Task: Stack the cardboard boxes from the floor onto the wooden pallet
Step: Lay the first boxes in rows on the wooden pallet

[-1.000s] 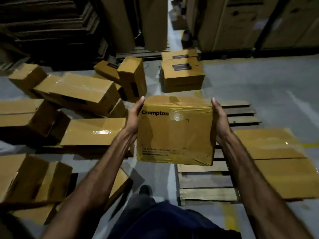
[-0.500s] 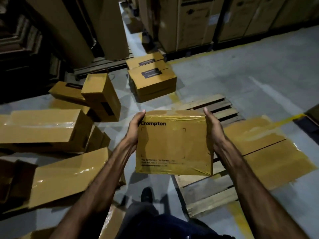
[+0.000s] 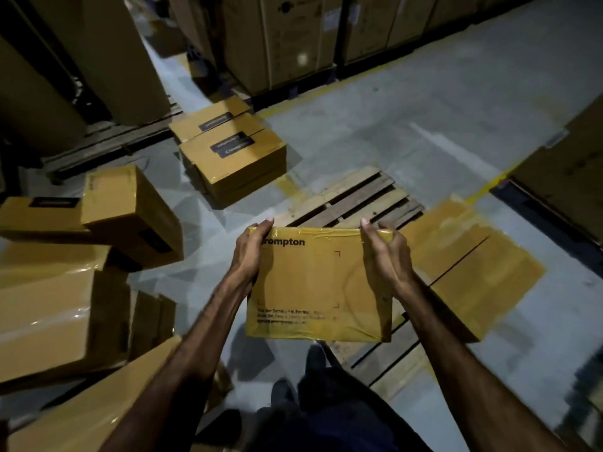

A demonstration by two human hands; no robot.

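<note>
Left hand [image 3: 249,254]: fingers laid straight and close together along the left side of the cardboard box [image 3: 318,287], fingertips reaching its far top edge; the thumb is hidden behind the hand. Right hand [image 3: 385,259]: fingers pressed flat against the right side of the box, one fingertip up at the far top corner; thumb placement cannot be told. The box is clamped between the two palms, held in the air, printed face up toward the camera. Print reads "rompton"; the first letter is covered by the left hand. The small text near its lower edge is too blurred to read.

The box hangs over the near left corner of the wooden pallet [image 3: 355,199], whose far slats show beyond it; the near slats are mostly hidden by the box and forearms. A flat cardboard sheet [image 3: 473,265] covers the pallet's right part.

On the floor [image 3: 408,125], left: a tilted box [image 3: 130,210] leaning among other boxes, several cut off by the left frame edge. Beyond the pallet's far left corner, a labelled box pair [image 3: 231,154], label text illegible. Tall cartons [image 3: 293,37] line the far side, tops cut off. Bottom: dark trousers, a shoe [image 3: 316,357], dim.
</note>
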